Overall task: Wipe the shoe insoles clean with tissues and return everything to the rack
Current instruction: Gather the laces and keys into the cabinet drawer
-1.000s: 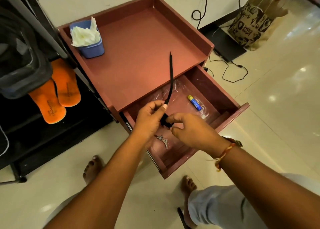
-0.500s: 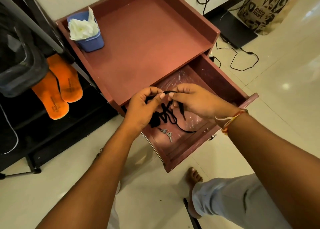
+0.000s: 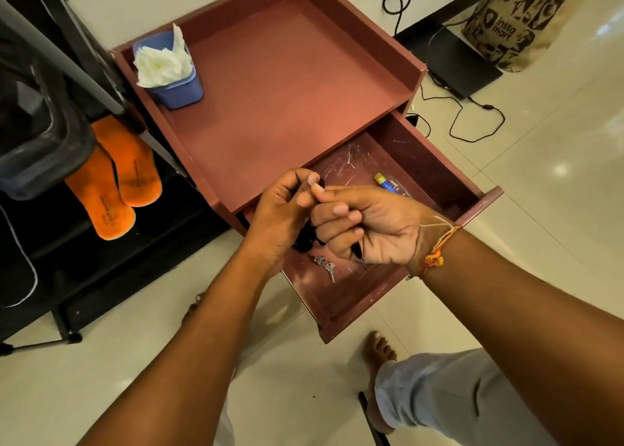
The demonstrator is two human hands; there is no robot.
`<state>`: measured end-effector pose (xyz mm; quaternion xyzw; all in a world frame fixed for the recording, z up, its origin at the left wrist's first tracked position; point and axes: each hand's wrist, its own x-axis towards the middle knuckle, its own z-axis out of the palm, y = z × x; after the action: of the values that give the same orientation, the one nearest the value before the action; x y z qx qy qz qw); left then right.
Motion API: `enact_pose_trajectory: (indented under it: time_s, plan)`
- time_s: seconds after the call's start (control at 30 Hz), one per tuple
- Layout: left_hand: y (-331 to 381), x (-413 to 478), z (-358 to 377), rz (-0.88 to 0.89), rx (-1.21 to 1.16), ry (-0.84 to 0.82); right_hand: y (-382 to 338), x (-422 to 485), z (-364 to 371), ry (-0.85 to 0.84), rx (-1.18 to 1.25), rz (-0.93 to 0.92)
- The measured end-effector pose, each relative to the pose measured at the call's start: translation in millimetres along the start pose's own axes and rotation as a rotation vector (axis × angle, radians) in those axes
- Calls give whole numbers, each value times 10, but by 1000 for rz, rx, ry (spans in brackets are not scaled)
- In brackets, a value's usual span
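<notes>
Black shoelace (image 3: 304, 240) sits bunched above the open drawer (image 3: 435, 165), left hand (image 3: 273, 219) and right hand (image 3: 371, 229) both curled tight round it, maybe to tidy it away.

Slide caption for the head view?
Left hand and right hand grip a black cord above the open drawer; orange insoles lie on the rack.

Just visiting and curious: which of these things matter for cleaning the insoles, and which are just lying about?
For the job: orange insoles on the black rack, tissues in the blue cup, black lace held by left hand and right hand.
Lying about: keys, blue tube, paper bag, cables.
</notes>
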<state>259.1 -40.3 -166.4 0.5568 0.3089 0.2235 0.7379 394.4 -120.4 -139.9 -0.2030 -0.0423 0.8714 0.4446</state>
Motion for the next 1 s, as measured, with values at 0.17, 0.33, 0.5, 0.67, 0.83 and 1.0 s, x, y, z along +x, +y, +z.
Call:
enact_pose_trajectory:
  time_s: [0.17,0.33,0.5,0.67,0.83,1.0]
  plan:
    - [-5,31,47,-7,6,-31,-26,-39,92,-177,-10,-35]
    - [-133,-19,199,38,232,-130,-235,-128,141,-118,12,-543]
    - [-211,-12,295,60,405,-218,-418,-221,-16,443,-591,-817]
    - [-82,20,225,236,484,-93,-378,-230,-144,768,-1408,-449]
    - [12,56,136,219,374,42,-267,-199,-59,717,-1334,-108]
    - [-77,102,103,164,226,120,-224,-183,13,298,-557,16]
